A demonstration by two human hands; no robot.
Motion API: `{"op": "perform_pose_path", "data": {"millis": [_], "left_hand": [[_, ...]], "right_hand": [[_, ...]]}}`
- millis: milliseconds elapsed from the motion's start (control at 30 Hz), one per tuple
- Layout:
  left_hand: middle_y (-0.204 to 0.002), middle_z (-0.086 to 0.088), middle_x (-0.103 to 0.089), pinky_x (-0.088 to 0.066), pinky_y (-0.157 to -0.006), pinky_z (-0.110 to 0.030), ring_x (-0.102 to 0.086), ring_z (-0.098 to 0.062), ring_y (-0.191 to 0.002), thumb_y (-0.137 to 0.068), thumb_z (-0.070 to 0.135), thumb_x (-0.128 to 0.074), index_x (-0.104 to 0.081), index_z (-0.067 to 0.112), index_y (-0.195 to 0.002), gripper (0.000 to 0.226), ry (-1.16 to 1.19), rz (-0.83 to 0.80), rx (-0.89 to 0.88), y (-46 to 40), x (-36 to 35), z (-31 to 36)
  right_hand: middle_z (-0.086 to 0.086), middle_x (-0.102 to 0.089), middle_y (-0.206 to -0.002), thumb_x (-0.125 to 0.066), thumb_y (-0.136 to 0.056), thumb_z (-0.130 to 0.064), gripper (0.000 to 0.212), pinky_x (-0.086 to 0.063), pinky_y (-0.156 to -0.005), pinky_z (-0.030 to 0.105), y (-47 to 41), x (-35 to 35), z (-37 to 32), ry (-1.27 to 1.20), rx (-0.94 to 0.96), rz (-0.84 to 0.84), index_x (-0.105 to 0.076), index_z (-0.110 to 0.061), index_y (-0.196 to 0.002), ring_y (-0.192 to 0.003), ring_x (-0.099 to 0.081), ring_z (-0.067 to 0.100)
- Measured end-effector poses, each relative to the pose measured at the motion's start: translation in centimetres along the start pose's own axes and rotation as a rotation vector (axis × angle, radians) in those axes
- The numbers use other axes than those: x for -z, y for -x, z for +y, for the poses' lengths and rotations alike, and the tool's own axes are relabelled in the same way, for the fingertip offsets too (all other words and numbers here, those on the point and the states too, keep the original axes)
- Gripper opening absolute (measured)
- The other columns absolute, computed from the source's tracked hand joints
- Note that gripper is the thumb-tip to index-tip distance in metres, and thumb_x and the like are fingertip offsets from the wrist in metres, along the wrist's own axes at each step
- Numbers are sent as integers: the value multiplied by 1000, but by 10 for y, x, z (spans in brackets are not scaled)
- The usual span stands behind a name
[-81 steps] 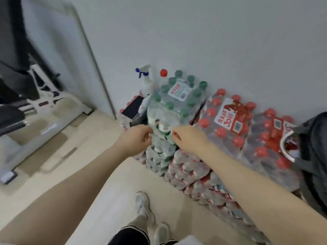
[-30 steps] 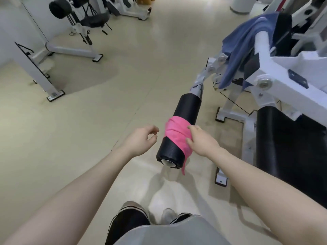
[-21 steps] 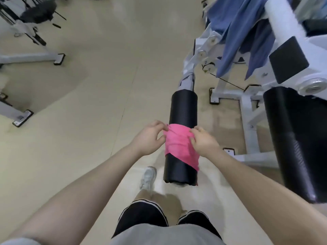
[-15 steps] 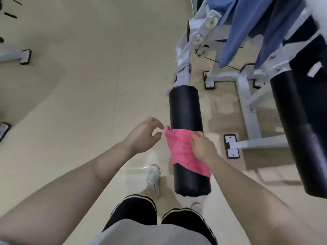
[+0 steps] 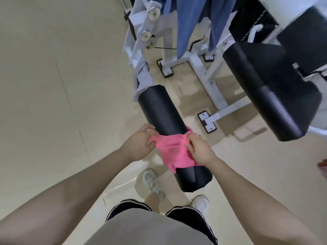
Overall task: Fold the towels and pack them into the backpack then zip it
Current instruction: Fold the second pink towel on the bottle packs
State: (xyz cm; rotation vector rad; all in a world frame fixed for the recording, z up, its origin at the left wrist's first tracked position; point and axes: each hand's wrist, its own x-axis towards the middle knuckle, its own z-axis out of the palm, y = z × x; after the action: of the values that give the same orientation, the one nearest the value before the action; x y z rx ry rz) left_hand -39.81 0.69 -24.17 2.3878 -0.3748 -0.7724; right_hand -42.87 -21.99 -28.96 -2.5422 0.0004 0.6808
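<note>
Left hand and right hand pinch a pink towel draped over a black foam roller; blue cloth hangs behind.

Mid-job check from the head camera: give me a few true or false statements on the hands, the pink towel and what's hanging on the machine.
1. Both hands hold the pink towel. True: the left hand grips its left edge, the right hand its right.
2. The towel lies on the floor. False: it is draped over the black foam roller.
3. Blue cloth hangs on the white machine frame. True.
4. The towel is already folded square. False: it is bunched and wrinkled.
5. A backpack stands beside the roller. False: none is in view.
</note>
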Motion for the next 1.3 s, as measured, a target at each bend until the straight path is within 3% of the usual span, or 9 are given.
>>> {"op": "perform_pose_path", "data": {"millis": [200, 467, 600, 767, 900, 1000, 1100, 1200, 1300], "left_hand": [[-133, -2, -45, -41, -100, -32, -51, -19, -115, -84, 37, -44, -55, 13, -122, 46, -27, -150, -350, -1, -12, 79], [-136, 3, -39, -38, -102, -29, -40, -12, -124, -70, 43, -65, -36, 26, -130, 69, -213, -195, -817, 14, -64, 208], [-127, -4, -50, -40, -98, -30, -45, -14, -117, -70, 36, -46, -41, 30, -117, 47, -230, -94, -976, 39, -109, 279], [-88, 7, -63, -43, -73, -21, -53, -3, -82, -74, 32, -46, -64, 18, -93, 29, -43, -199, -969, 79, -182, 381], [-65, 13, -57, -37, -60, -13, -50, 2, -61, -84, 18, -62, -67, 18, -85, 5, -241, -544, -983, 104, -243, 459], [-63, 11, -57, -37, -56, -11, -47, 4, -56, -88, 22, -61, -64, 22, -77, 11, -322, -794, -934, 127, -291, 516], [-71, 1, -62, -44, -68, -24, -52, -7, -66, -86, 21, -61, -69, 17, -76, 13, -319, -847, -851, 137, -341, 569], [-60, 0, -57, -42, -57, -21, -50, -11, -57, -83, 16, -61, -67, 12, -66, 18, -243, -770, -726, 137, -388, 618], [-54, -1, -50, -35, -51, -16, -45, -14, -50, -80, 13, -59, -58, 13, -56, 24, -250, -758, -608, 128, -436, 663]], "right_hand": [[2, -48, -68, -41, -98, -13, 20, -44, -57, 26, 74, 75, 4, -729, -184, 243, -40, -17, -78, -58, -47, 17], [-3, -49, -65, -43, -97, -19, 25, -34, -35, 15, 191, 135, 41, -1029, -238, 493, -48, -20, -73, -51, -45, 7], [-3, -54, -64, -45, -96, -15, 27, -38, -42, 14, 273, 152, 84, -1206, -266, 595, -50, -17, -70, -51, -50, 4], [-8, -51, -55, -50, -92, -9, 27, -33, -41, 12, 385, 147, 163, -1105, -302, 604, -49, -17, -67, -41, -44, -4], [-3, -46, -60, -54, -90, -9, 26, -31, -38, 11, 474, 134, 230, -941, -450, 536, -51, -17, -66, -39, -41, -4], [2, -54, -71, -57, -88, -12, 14, -39, -51, 15, 530, 130, 275, -807, -583, 503, -58, -9, -75, -59, -49, 5], [8, -55, -84, -57, -89, -11, 18, -39, -66, 23, 572, 131, 315, -848, -636, 871, -62, 6, -92, -81, -49, 15], [-8, -59, -86, -54, -90, -10, 10, -41, -77, 21, 614, 128, 345, -902, -649, 1290, -63, -15, -88, -84, -53, 10], [-12, -57, -75, -56, -90, -15, 20, -41, -69, 20, 648, 121, 375, -865, -622, 1336, -58, -26, -73, -70, -52, 5]]}}
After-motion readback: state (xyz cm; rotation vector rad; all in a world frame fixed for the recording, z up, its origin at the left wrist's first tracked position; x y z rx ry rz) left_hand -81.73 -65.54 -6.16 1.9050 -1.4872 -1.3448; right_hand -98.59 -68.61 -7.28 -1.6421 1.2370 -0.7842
